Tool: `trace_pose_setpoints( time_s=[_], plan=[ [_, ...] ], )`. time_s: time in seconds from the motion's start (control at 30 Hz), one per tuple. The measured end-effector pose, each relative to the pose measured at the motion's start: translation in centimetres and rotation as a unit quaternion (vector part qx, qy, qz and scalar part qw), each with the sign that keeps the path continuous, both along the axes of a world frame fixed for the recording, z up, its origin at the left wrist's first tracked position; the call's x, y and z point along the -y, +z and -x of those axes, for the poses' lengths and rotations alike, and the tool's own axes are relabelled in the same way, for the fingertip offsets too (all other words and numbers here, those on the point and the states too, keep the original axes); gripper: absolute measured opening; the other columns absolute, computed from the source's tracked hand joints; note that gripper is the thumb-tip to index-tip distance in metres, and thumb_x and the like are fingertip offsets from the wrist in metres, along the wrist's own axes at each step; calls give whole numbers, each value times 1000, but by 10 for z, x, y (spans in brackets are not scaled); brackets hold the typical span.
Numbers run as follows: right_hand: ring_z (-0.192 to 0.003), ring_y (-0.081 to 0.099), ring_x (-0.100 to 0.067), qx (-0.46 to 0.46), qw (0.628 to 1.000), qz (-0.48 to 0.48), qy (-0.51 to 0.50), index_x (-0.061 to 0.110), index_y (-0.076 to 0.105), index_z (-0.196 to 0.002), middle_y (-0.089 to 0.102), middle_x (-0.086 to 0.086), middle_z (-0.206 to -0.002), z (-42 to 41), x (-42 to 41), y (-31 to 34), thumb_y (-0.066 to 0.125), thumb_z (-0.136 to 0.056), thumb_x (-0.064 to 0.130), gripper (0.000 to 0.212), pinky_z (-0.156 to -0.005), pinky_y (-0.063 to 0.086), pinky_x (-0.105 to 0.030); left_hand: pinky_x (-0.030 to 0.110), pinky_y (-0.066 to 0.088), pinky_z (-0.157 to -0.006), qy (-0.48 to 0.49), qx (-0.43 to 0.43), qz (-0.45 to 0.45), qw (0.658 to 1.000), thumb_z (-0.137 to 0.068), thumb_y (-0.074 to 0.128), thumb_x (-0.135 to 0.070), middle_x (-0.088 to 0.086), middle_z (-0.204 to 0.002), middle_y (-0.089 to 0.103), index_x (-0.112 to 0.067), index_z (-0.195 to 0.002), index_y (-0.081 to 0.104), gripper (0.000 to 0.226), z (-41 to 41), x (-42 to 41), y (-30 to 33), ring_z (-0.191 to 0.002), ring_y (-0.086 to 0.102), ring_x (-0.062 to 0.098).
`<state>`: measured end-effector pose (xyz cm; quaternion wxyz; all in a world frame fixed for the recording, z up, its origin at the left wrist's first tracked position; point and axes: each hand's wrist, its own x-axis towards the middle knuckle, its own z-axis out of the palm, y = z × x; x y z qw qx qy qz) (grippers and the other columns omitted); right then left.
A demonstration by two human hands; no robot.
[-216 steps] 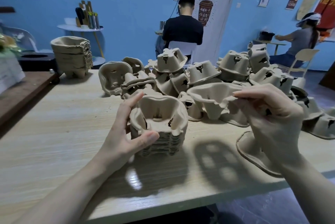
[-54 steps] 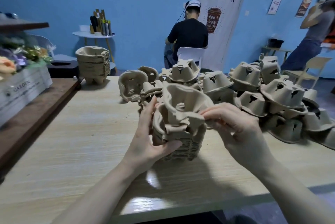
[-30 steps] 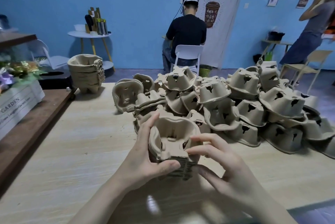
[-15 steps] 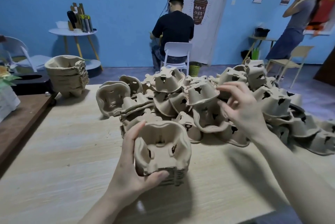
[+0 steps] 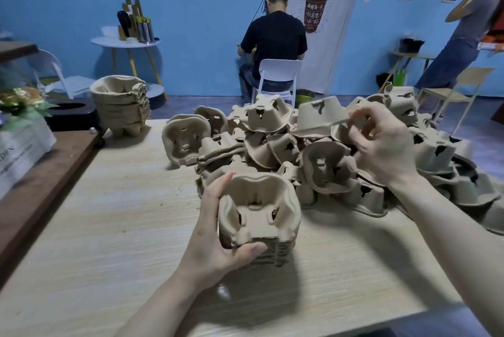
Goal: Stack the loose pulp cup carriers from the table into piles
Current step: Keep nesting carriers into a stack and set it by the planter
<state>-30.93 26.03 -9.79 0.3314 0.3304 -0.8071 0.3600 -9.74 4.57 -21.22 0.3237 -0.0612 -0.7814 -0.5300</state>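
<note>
A short pile of nested pulp carriers (image 5: 259, 216) stands on the wooden table (image 5: 109, 227) in front of me. My left hand (image 5: 215, 236) grips its left side, thumb across the front and fingers up the far edge. My right hand (image 5: 381, 143) is raised over the heap of loose carriers (image 5: 272, 143) and pinches the rim of one upside-down carrier (image 5: 319, 118), lifted at the heap's top. A taller finished pile (image 5: 121, 103) stands at the table's far left corner.
A dark wooden shelf (image 5: 41, 186) with a white planter box (image 5: 21, 146) runs along the left. Beyond the table a person sits on a white chair (image 5: 278, 75) with their back to me. Another person (image 5: 463, 42) stands at the far right.
My right hand has left the pile, reached into the heap and taken one loose carrier by its rim, lifting it. My left hand keeps hold of the pile.
</note>
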Motion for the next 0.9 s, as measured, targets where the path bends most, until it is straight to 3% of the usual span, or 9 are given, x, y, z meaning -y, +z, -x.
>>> trace_pose_setpoints(
  time_s=[0.07, 0.17, 0.3, 0.47, 0.6, 0.77, 0.83, 0.9],
  plan=[
    [-61, 53, -5, 53, 996, 59, 48, 23, 58, -91, 58, 13, -73, -13, 3, 11, 66, -86, 11, 15, -62, 45, -30, 46, 34, -116, 2, -3, 0, 1000, -70, 74, -69, 10, -153, 33, -30, -151, 27, 102, 0, 1, 0, -142, 37, 26],
    [-62, 52, -6, 153, 970, 134, 135, 29, 56, -86, 60, 7, -70, -34, 8, 22, 65, -90, 6, 26, -60, 45, -26, 45, 34, -116, 9, -5, 2, 1000, -69, 74, -70, 6, -154, 33, -36, -151, 25, 101, -1, 1, 0, -143, 36, 25],
    [-57, 62, -6, 302, 900, 219, 227, 21, 62, -94, 69, 6, -66, -56, 15, 25, 66, -90, 7, 15, -49, 48, -18, 39, 33, -117, 15, -12, 8, 1000, -70, 74, -70, 4, -154, 34, -42, -152, 23, 100, -2, 0, 2, -144, 35, 24],
    [-51, 53, -7, 469, 812, 237, 254, 15, 65, -97, 69, 3, -68, -75, 25, 15, 70, -72, 21, 26, -41, 39, -16, 49, 34, -116, 23, -5, -11, 1000, -68, 75, -68, 3, -150, 38, -42, -154, 19, 105, -5, 0, 3, -143, 37, 26],
    [-44, 49, -8, 542, 753, 222, 301, 6, 65, -106, 65, -8, -72, -86, 25, 4, 68, -74, 16, 34, -34, 38, -16, 59, 33, -114, 34, 0, -22, 999, -66, 77, -68, -1, -154, 35, -40, -154, 18, 110, -4, -1, 1, -145, 32, 29],
    [-57, 51, -14, 573, 745, 118, 320, 11, 73, -104, 62, -17, -85, -93, 29, -12, 82, -72, 25, 35, -47, 42, -20, 60, 28, -116, 33, 2, -36, 999, -65, 82, -62, 3, -157, 35, -41, -154, 13, 114, -4, -2, 1, -147, 30, 28],
    [-59, 49, -15, 561, 758, 116, 312, 14, 74, -103, 58, -19, -87, -93, 32, -19, 83, -64, 33, 45, -50, 37, -23, 61, 27, -117, 36, 4, -31, 999, -66, 81, -62, 6, -157, 35, -41, -154, 12, 114, -4, -2, 0, -148, 29, 30],
    [-63, 47, -18, 549, 769, 125, 302, 13, 73, -104, 58, -19, -88, -95, 34, -21, 83, -69, 32, 41, -54, 33, -25, 60, 29, -116, 30, 6, -31, 999, -66, 82, -61, 8, -155, 36, -36, -155, 17, 113, -4, -1, 0, -146, 31, 32]
  ],
)
